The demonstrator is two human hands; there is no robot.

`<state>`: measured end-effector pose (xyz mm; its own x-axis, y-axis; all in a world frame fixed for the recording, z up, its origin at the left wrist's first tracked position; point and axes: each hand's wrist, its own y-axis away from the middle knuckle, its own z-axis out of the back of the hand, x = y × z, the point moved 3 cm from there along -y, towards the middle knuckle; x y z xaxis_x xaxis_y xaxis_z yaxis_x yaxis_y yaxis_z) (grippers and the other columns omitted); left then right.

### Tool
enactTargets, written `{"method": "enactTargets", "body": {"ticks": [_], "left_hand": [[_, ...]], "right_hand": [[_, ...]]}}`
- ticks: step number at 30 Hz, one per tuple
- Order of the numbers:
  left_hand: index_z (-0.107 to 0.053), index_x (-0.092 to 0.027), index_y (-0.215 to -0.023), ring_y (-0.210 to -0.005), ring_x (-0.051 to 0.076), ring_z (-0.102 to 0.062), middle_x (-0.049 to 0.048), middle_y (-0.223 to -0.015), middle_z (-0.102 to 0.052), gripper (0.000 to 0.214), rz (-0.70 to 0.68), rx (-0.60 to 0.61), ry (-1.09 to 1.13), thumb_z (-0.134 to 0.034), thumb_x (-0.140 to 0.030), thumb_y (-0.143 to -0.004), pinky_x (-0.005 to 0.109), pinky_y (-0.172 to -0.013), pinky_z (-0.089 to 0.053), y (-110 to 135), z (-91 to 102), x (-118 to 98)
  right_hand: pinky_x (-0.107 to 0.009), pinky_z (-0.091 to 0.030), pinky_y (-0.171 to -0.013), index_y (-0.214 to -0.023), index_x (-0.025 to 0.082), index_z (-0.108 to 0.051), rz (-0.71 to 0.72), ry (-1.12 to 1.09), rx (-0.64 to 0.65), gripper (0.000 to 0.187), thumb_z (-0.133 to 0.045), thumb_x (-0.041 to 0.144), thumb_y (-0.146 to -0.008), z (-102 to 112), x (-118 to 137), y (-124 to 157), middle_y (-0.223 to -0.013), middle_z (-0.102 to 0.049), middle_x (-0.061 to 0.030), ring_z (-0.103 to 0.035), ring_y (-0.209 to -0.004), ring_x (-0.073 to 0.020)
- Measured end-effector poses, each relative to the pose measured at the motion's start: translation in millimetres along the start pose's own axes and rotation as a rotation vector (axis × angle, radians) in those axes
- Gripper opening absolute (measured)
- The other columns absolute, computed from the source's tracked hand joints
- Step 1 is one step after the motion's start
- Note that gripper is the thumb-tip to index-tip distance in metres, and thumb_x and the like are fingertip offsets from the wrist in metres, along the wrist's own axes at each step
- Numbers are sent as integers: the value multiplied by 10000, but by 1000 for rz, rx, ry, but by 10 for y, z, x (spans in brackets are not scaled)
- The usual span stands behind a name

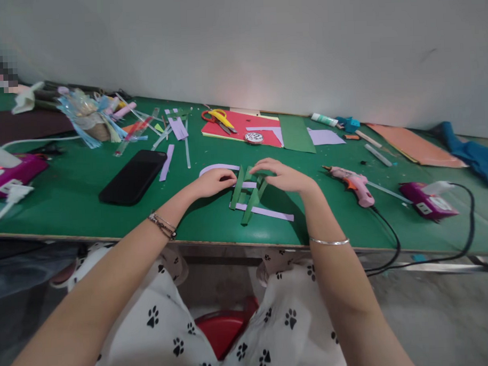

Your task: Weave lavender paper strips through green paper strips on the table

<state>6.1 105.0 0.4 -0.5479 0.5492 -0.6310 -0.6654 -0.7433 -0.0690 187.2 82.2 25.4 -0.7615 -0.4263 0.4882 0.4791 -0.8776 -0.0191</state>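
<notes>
Several green and purple paper strips are interlaced in a small lattice on the table in front of me. My left hand is at the left side of this weave, thumb and fingers closed at the end of a short purple paper strip. Behind that hand curves another purple strip. My right hand reaches over from the right, fingers apart, its fingertips at the upper ends of the green paper strips. A lower purple strip runs crosswise under them toward the right.
A black phone lies to the left. On the right are a pink glue gun and a purple power socket with cords. Behind lie scissors, red paper and a glue tube. Craft scraps fill the back left.
</notes>
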Motion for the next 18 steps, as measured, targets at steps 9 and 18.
{"method": "enactTargets", "body": {"ticks": [9, 18], "left_hand": [[-581, -151, -752, -705, 144, -532, 19, -761, -613, 244, -2, -10, 3, -413, -327, -773, 250, -673, -403, -1, -16, 12], [-576, -152, -754, -711, 140, -531, 11, -756, -609, 233, 7, -19, 14, -419, -322, -772, 247, -682, -403, 16, -15, 6]], "right_hand": [[-530, -268, -940, -925, 269, -629, -44, 270, 39, 294, -540, 117, -689, -125, 94, 56, -1286, -427, -57, -364, -1170, -289], [-493, -247, -958, -756, 218, -594, -15, 212, -64, 88, -554, 158, -704, -99, 166, 53, -1212, -478, -57, -393, -1147, -256]]}}
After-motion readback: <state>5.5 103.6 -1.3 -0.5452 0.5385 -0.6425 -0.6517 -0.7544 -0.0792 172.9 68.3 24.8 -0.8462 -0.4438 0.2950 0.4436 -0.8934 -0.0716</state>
